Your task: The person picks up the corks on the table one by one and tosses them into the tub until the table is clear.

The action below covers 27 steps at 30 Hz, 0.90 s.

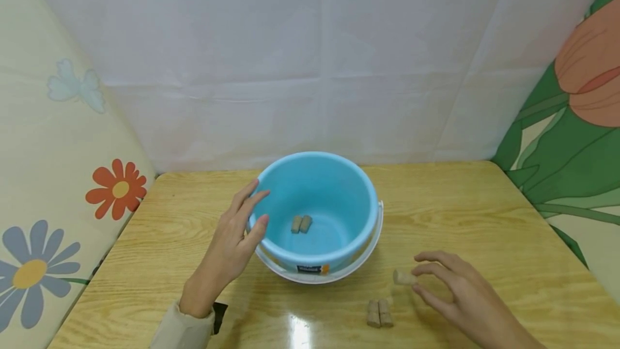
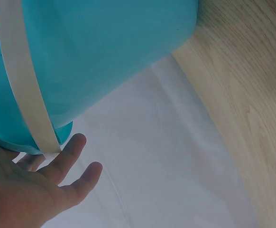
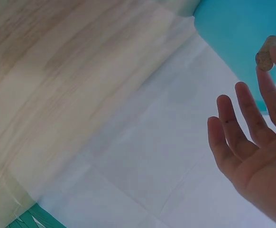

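One left hand (image 1: pixel 232 241), fingers spread, touching bucket (image 1: pixel 317 176) on its left side. Two corks (image 1: pixel 296 224) lying inside, on bottom. Cork pair (image 1: pixel 373 314) lying side by side on table (image 1: pixel 450 209), near bucket. Fifth cork (image 1: pixel 403 278) hanging above table, right hand (image 1: pixel 455 287) pinching it.

**Pinching with the right hand (image 1: pixel 465 292), holding the left hand (image 1: pixel 229 244) loosely spread**

Slanting the left wrist (image 1: pixel 197 291) upward and to the right, from the lower edge of the head view. Holding the left thumb (image 1: pixel 254 235) apart from the fingers (image 1: pixel 240 204), these slightly bent and separated. Stretching the right wrist (image 1: pixel 506 327) in from the lower right. Pressing together the right thumb (image 1: pixel 432 300) and index finger (image 1: pixel 438 272) in a pinch. Leaving the other three fingers (image 3: pixel 234 126) free, fanned out, lightly bent, with palm visible in the right wrist view.
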### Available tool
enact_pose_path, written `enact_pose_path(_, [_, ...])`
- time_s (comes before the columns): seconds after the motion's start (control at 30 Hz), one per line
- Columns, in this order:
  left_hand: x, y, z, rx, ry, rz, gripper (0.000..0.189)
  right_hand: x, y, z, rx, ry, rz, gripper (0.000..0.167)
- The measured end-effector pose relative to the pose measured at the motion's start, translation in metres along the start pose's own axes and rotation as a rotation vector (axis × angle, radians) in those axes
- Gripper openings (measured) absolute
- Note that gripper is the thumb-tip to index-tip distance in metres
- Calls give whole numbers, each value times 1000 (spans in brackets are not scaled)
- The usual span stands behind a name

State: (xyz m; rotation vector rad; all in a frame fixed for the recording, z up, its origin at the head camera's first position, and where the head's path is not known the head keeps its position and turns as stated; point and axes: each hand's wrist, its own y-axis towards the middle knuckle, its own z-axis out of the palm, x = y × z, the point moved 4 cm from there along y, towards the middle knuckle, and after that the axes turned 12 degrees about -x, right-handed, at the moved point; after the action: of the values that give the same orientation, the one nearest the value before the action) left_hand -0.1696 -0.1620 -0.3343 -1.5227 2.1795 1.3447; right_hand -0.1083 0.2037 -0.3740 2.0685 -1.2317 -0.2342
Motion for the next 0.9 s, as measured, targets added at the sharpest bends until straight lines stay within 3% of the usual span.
enact_pose_path(0.5, [0,-1,0,-7,3,3,44,9,21,-9,-63,45,-17,34])
enact_pose_path(0.73, [0,-1,0,-8,-1,3,44,9,33,-17,-122,82,-49,20])
enact_pose_path(0.9, [0,0,0,-9,1,11,44,13,43,-23,-165,135,-57,23])
